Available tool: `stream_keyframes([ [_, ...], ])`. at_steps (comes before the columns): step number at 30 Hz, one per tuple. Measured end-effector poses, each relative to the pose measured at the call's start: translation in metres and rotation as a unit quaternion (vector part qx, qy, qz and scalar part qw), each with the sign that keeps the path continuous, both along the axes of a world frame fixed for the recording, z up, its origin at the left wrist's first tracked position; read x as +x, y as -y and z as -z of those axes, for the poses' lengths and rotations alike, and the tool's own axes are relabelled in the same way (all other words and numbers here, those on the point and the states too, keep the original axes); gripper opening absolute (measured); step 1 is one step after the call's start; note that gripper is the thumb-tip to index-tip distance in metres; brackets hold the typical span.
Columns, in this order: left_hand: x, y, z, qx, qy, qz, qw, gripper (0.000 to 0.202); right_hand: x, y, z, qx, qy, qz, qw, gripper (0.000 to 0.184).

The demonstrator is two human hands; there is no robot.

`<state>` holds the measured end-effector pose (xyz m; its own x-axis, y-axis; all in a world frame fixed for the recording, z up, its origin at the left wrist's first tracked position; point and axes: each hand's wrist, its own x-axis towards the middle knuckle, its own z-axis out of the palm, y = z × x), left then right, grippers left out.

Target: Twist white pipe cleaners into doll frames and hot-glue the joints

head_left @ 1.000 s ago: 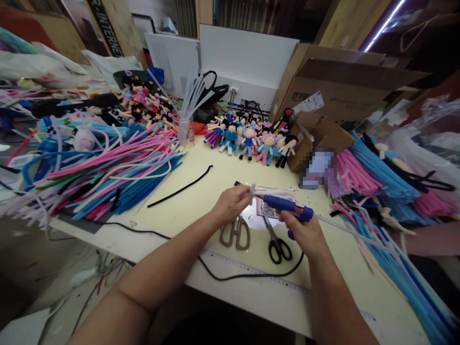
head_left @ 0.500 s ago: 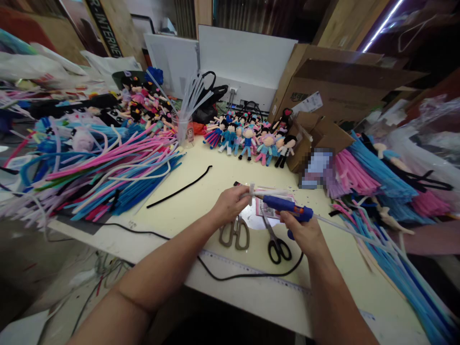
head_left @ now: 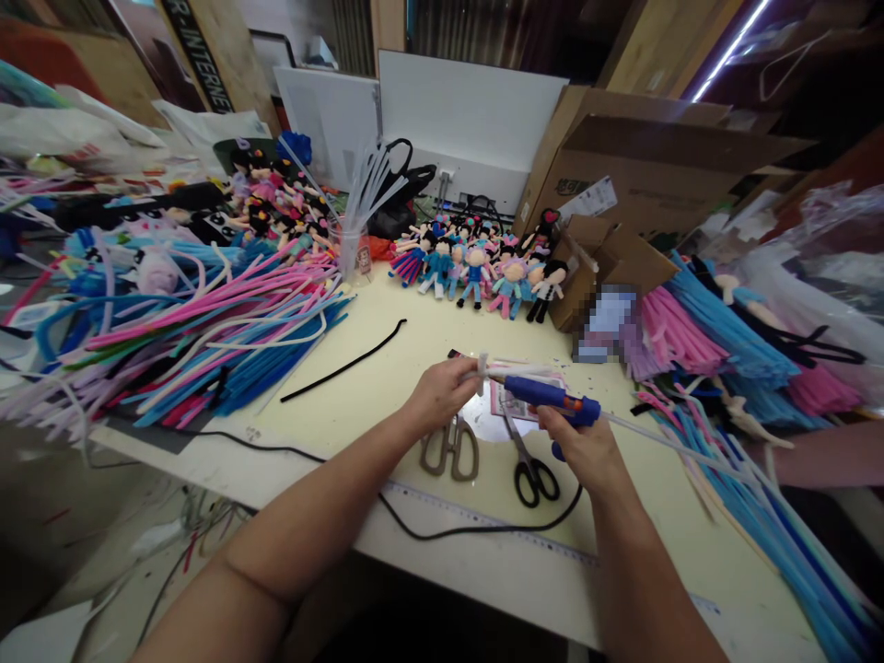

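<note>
Head view, nearest first: a black cable (head_left: 442, 531) loops along the front edge of the bench (head_left: 359, 405), just behind a ruler strip (head_left: 483, 529) laid on that edge. Beyond it lie grey-handled scissors (head_left: 452, 447) and black-handled scissors (head_left: 531, 470), side by side between the two forearms. Above them the right hand (head_left: 587, 451) is wrapped tight round the grip of a blue glue gun (head_left: 549, 396), its nozzle pointing left and a clear glue stick (head_left: 663, 440) trailing out the back toward the right edge. The left hand (head_left: 442, 391) is pinched shut on a small pale piece (head_left: 483, 368), held right at the nozzle tip over the bench's middle. Farther back a black pipe cleaner (head_left: 345, 364) lies alone; a heap of pink and blue pipe cleaners (head_left: 207, 322) fills the left side, another heap (head_left: 725, 350) the right. Small dolls (head_left: 483, 267) line the back edge beside a cardboard box (head_left: 642, 175).
</note>
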<state>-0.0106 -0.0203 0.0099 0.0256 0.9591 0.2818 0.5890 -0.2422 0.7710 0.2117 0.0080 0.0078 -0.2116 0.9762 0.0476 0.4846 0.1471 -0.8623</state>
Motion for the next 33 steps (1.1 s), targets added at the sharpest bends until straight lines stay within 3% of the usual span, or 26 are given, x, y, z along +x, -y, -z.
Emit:
stream_keyframes([
  [18, 0.0002, -0.0005, 0.0002, -0.005, 0.0, -0.01, 1.0, 0.022, -0.0071, 0.0066, -0.0096, 0.007, -0.005, 0.014, 1.0, 0.034],
  [33, -0.0006, -0.0012, 0.0005, -0.018, -0.007, -0.017, 1.0, 0.025, -0.0083, 0.0087, -0.0004, 0.061, 0.011, 0.003, 0.998, 0.034],
])
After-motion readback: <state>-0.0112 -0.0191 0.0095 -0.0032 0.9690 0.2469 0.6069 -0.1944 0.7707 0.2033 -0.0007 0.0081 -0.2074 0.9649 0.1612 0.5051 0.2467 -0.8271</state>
